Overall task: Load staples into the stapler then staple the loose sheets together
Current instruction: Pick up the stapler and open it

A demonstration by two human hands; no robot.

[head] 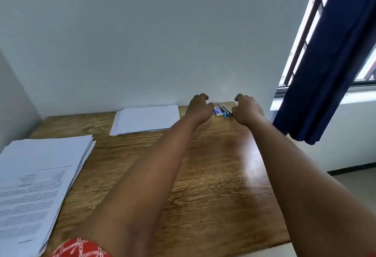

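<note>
- Surface, a wood-grain desk top set against a pale wall, carries everything for the job; a dark blue curtain hangs at the window on the right.
- Printed stack at the near left lies squared but fanned at its edge, with no staple showing on it; whether these are the sheets to be joined cannot be told.
- Loose sheets at the far left-centre lie flat near the wall, slightly offset from one another, unfastened as far as can be seen and well apart from both hands.
- Left hand is stretched far forward, hovering just left of the small items, its fingers loosely curled and holding nothing.
- Right hand reaches in from the other side, its fingers bent downward over the dark tool; whether they already touch or pinch it is hidden by the hand itself.
- Stapler, dark and slim with a blue end, lies against the far edge between the hands, too small to tell whether it is open or closed.
- Staple box, small and white-blue, sits touching or just beside the stapler on its left.
- Judging by this, the task is at its very start: loading is not yet done, and stapling is all still ahead.
</note>
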